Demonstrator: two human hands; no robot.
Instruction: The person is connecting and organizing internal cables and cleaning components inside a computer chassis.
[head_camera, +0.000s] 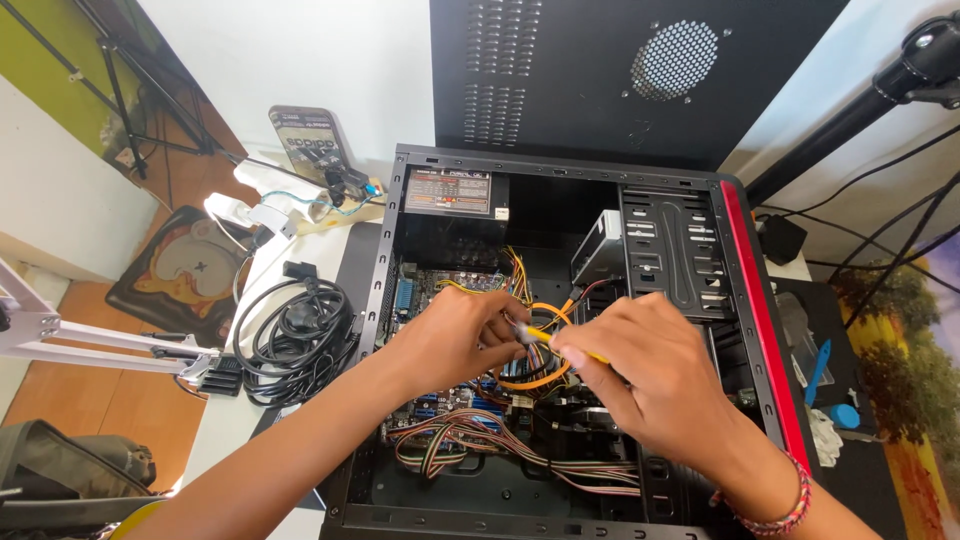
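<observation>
An open black computer case with a red front strip lies on its side on the table. My left hand reaches in over the motherboard and pinches a small connector on an orange and yellow cable. My right hand meets it from the right, fingertips closed on a yellow-handled tool or cable end; I cannot tell which. A woven bracelet circles my right wrist. Ribbon-like multicoloured wires run below my hands. The power supply sits at the case's top left.
The removed side panel leans behind the case. A coil of black cable, a white power strip and a phone lie left. A blue tool and blue cap lie right. Tripod legs cross the upper right.
</observation>
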